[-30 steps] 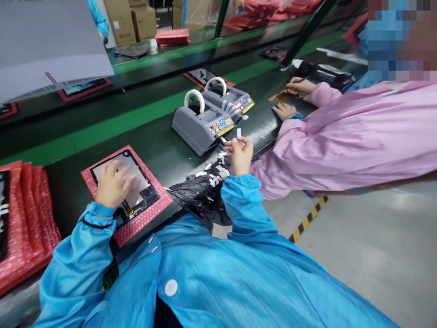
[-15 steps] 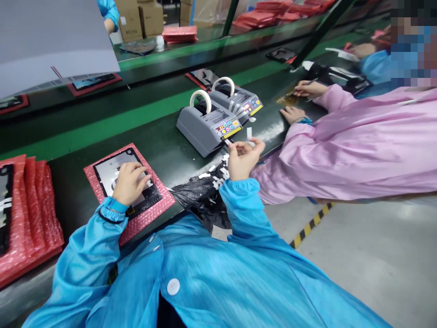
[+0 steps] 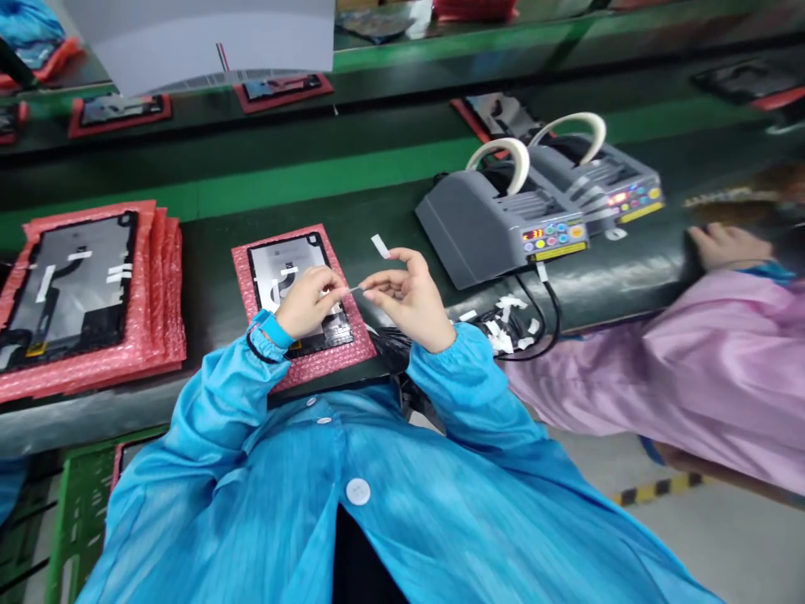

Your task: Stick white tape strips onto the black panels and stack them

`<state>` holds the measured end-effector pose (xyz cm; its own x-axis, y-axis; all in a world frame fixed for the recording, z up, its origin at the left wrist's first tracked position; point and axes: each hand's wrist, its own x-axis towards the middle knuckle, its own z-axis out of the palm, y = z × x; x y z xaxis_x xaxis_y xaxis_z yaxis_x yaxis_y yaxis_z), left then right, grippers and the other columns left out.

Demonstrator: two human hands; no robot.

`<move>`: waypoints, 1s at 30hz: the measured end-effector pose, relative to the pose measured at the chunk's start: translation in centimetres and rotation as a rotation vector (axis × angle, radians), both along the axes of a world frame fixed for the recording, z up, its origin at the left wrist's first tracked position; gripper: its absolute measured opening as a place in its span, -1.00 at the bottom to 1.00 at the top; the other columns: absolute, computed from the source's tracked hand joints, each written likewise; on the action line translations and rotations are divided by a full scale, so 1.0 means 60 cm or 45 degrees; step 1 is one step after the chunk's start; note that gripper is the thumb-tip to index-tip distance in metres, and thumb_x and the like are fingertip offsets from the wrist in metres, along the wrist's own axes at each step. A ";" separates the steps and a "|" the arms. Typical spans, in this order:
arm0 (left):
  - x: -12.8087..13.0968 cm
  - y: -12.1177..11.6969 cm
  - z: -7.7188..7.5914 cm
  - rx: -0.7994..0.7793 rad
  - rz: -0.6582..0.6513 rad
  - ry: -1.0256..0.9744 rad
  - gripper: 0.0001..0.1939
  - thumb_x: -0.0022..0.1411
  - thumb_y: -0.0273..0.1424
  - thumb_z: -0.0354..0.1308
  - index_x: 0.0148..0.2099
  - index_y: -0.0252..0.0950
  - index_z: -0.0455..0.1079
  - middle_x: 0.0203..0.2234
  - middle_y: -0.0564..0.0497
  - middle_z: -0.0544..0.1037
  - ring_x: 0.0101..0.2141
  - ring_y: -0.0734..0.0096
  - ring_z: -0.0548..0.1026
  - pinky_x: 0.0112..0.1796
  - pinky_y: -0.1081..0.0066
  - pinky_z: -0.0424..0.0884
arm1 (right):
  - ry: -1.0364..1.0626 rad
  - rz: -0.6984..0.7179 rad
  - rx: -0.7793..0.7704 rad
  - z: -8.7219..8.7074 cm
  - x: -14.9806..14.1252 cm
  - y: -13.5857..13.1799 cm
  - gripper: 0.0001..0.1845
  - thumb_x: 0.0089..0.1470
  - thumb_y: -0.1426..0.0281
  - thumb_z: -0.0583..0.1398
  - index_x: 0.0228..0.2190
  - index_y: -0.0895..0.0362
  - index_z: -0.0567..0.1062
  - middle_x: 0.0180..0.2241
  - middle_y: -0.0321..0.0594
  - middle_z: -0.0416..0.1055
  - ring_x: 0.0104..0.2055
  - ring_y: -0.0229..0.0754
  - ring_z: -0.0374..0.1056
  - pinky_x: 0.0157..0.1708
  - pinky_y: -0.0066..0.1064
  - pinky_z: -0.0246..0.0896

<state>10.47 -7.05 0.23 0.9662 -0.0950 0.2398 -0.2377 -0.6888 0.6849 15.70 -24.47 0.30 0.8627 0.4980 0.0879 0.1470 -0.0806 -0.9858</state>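
My left hand [image 3: 309, 304] is over a flat black-framed device panel [image 3: 333, 340], which lies on a pink bubble-wrap sheet [image 3: 290, 369]. Its thumb and fingers pinch one end of a short strip of white tape [image 3: 355, 289]. Just to the right, my right hand [image 3: 412, 302] has its thumb and a finger closed at the strip's other end. A second white tape piece [image 3: 380, 246] sticks up from the right index fingertip. Silvery inner parts and a few white strips show on the panel; my left hand covers part of it.
Two grey tape dispensers [image 3: 496, 222] with white tape rolls stand to the right, above tape scraps [image 3: 503, 327] and black cables. A stack of panels on pink bubble wrap [image 3: 157, 310] lies left. More panels [image 3: 283, 88] rest beyond. A co-worker's hand [image 3: 729, 247] is at far right.
My right hand has come from the dispenser to my left hand, bringing tape. My left hand now pinches the strip. The view has turned, showing more of the left stack.
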 end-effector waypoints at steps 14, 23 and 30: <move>0.004 0.028 -0.028 0.082 0.187 0.176 -0.83 0.21 -0.35 0.02 -0.40 -0.29 0.33 -0.42 -0.01 0.43 -0.28 0.31 0.37 -0.15 0.25 0.31 | 0.153 0.064 0.016 -0.041 0.033 0.053 -0.51 -0.23 0.40 0.23 -0.27 0.05 0.08 -0.54 -0.49 0.32 -0.51 -0.34 0.29 -0.40 -0.44 0.21; 0.026 -0.003 -0.023 0.501 0.583 0.643 -0.79 0.22 -0.37 -0.02 -0.27 -0.31 0.42 -0.10 -0.16 0.35 0.01 0.02 0.24 -0.04 0.13 0.24 | 0.163 -0.008 -0.312 -0.097 0.070 0.090 -0.52 -0.29 0.50 0.19 -0.30 0.06 0.07 -0.63 -0.53 0.30 -0.57 -0.28 0.30 -0.46 -0.44 0.18; 0.026 -0.003 -0.023 0.523 0.561 0.681 -0.77 0.22 -0.36 -0.04 -0.26 -0.30 0.43 -0.09 -0.18 0.33 0.02 -0.01 0.22 -0.04 0.09 0.23 | 0.100 -0.023 -0.443 -0.085 0.065 0.092 -0.56 -0.27 0.54 0.15 -0.32 0.06 0.07 -0.64 -0.52 0.29 -0.57 -0.27 0.30 -0.44 -0.43 0.18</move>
<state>12.02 -7.25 -1.16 0.9094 0.3415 -0.2374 0.4030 -0.8644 0.3006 19.58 -18.93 -4.82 0.8690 0.4712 -0.1513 0.0672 -0.4153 -0.9072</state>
